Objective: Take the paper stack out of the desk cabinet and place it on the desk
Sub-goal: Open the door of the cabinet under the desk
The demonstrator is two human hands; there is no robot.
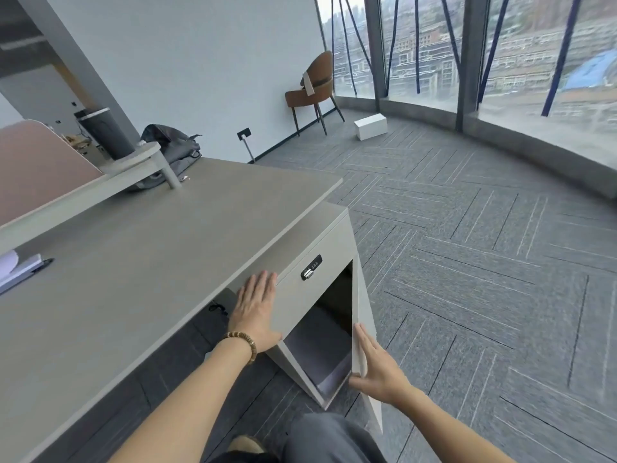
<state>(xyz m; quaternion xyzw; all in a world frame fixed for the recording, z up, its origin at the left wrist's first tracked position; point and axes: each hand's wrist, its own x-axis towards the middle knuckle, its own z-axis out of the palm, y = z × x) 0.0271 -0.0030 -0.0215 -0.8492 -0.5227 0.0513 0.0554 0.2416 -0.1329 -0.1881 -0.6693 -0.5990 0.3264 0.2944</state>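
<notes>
The grey desk cabinet stands under the right end of the desk, with a combination lock on its upper front. Its door is swung open to the right. Inside, on the cabinet floor, lies a pale paper stack, partly in shadow. My left hand lies flat with fingers spread against the cabinet's front left edge, holding nothing. My right hand grips the lower edge of the open door, thumb on its inner side.
A pen and papers lie at the desk's left edge. A grey backpack and a raised shelf with a dark cylinder sit at the back. A brown chair and a white box stand on the carpet near the windows.
</notes>
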